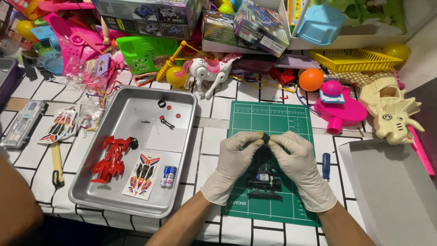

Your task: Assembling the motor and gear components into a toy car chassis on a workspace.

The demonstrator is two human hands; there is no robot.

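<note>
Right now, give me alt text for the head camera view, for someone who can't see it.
Two white-gloved hands, left hand and right hand, pinch a small black part together above a black toy car chassis on a green cutting mat. To the left, a metal tray holds a red car body, a sticker sheet and two batteries; toys crowd the table's far edge.

My hands sit over the green cutting mat (273,118), whose far half lies open. Left, the metal tray (91,191) walls me off; right, a blue screwdriver (326,165) and a grey sheet (391,191) crowd close. Beyond the mat, the toy horse (209,70), orange ball (311,79) and pink toy (339,107) block the counter (207,150).
</note>
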